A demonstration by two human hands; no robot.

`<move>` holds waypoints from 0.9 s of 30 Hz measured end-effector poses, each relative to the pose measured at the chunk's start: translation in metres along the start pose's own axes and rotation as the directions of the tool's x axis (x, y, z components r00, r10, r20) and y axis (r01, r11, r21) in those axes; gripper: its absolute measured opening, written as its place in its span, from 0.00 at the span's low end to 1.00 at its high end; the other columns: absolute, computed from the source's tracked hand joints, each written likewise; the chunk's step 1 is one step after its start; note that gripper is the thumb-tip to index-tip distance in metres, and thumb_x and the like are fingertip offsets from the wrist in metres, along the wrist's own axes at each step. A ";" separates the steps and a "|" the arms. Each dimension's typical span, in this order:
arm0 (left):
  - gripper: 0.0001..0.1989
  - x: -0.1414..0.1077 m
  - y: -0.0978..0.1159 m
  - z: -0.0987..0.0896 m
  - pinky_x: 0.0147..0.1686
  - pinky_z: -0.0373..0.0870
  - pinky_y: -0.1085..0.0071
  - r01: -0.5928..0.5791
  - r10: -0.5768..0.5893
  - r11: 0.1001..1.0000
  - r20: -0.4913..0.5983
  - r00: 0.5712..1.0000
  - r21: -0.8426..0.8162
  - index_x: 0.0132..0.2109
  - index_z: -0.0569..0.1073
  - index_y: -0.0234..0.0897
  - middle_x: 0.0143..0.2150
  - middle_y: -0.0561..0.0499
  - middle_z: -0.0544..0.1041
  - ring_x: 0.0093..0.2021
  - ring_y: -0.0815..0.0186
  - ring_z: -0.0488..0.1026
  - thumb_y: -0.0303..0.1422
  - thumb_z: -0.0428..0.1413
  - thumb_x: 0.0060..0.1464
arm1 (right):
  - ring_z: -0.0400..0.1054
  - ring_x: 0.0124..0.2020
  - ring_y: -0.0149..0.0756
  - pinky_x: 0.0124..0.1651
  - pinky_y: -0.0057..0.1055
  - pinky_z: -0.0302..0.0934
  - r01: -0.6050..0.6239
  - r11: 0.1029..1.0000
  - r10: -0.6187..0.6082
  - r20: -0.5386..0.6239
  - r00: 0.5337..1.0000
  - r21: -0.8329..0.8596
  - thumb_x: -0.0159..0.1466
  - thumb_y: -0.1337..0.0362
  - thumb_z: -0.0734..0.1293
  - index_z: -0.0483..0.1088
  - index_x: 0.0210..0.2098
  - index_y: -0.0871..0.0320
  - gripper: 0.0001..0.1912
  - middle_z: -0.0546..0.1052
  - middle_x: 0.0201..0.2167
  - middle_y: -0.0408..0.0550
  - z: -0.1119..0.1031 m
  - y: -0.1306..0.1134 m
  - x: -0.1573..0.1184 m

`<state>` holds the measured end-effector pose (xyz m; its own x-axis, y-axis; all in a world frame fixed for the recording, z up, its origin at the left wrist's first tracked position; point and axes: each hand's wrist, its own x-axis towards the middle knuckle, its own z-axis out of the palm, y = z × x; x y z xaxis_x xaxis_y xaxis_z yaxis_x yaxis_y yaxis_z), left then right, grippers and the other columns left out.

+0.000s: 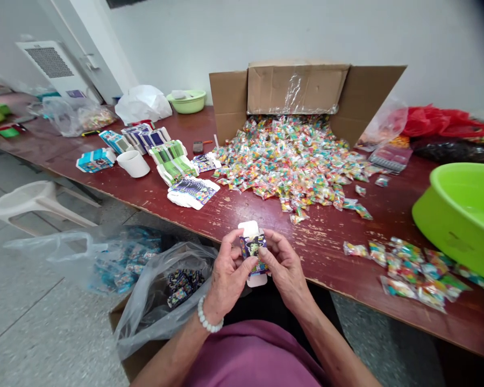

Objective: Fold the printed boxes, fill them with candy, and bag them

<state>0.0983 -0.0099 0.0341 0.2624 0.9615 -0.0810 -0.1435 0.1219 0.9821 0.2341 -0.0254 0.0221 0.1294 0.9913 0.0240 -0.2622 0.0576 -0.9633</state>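
Observation:
Between my two hands is a small printed carton (255,248), dark with colourful print, its white end flaps standing out at top and bottom. My left hand (230,271) grips its left side, thumb across the front. On the other side my right hand (284,263) pinches it the same way. Whether anything is inside the carton cannot be seen. Beyond my hands lies a big heap of small wrapped candies (286,161), spilling from a cardboard box (298,88) tipped on its side. Flat unfolded cartons (193,191) lie on the table to the left.
Stacks of green flat cartons (173,161) and a white cup (133,163) stand left on the red table (242,209). A green basin (460,215) and loose candy packets (421,269) are right. Below left, a plastic-lined box (145,317) holds filled cartons, beside a white stool (36,199).

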 end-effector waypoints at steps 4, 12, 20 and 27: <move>0.19 0.002 0.001 -0.009 0.39 0.73 0.71 0.005 -0.008 1.000 0.107 0.994 0.030 0.54 0.66 0.41 0.40 0.50 0.79 0.38 0.66 0.75 0.34 0.60 0.57 | 0.71 0.39 0.36 0.42 0.31 0.66 0.016 0.994 -0.015 0.012 1.000 -0.112 0.65 0.53 0.68 0.73 0.45 0.54 0.14 0.78 0.40 0.46 -0.011 -0.003 0.006; 0.10 0.004 0.005 -0.011 0.41 0.71 0.73 -0.013 -0.007 0.991 0.148 0.989 0.135 0.47 0.73 0.38 0.41 0.50 0.78 0.41 0.66 0.74 0.36 0.57 0.59 | 0.68 0.28 0.31 0.34 0.29 0.64 -0.149 0.989 0.149 0.032 0.988 0.005 0.51 0.53 0.78 0.75 0.36 0.57 0.19 0.76 0.27 0.42 -0.025 -0.016 0.019; 0.22 -0.001 0.004 -0.008 0.28 0.73 0.72 0.268 -0.247 0.953 0.151 0.957 -0.143 0.51 0.63 0.42 0.38 0.52 0.77 0.30 0.66 0.76 0.44 0.60 0.55 | 0.70 0.32 0.35 0.36 0.31 0.64 0.127 0.932 -0.088 0.128 0.988 -0.338 0.64 0.55 0.69 0.77 0.35 0.57 0.11 0.77 0.31 0.47 -0.030 -0.010 0.012; 0.32 0.001 -0.006 0.000 0.14 0.61 0.75 0.472 -0.452 0.869 0.148 0.879 -0.148 0.40 0.71 0.32 0.25 0.48 0.75 0.14 0.68 0.69 0.59 0.44 0.58 | 0.72 0.27 0.33 0.34 0.30 0.64 0.157 0.893 -0.063 0.229 0.971 -0.423 0.67 0.56 0.65 0.74 0.32 0.57 0.13 0.77 0.30 0.47 -0.022 -0.015 0.010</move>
<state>0.0999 -0.0094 0.0284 0.4370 0.7540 -0.4905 -0.1421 0.5963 0.7901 0.2605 -0.0194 0.0313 -0.0769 0.9865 0.1448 0.1904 0.1571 -0.9691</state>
